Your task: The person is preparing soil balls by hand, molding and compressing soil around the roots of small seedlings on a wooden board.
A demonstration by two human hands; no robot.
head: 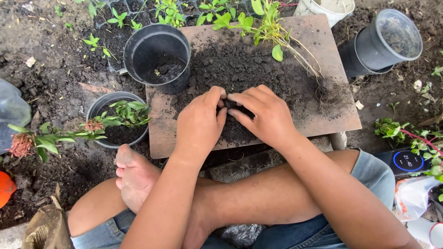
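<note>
Both hands pinch one dark clump of soil between their fingertips, over the board.

The left hand and right hand meet fingertip to fingertip at the frame's centre, each closed on the clump from its own side; the clump sits at the near edge of the loose soil heaped on the board. At 11 o'clock from the hands an empty black pot stands on the board's corner. At 1 o'clock an uprooted plant lies across the board, roots toward 3 o'clock. At 9 o'clock a planted pot sits on the ground. Two nested pots lie tipped at 2 o'clock.
</note>
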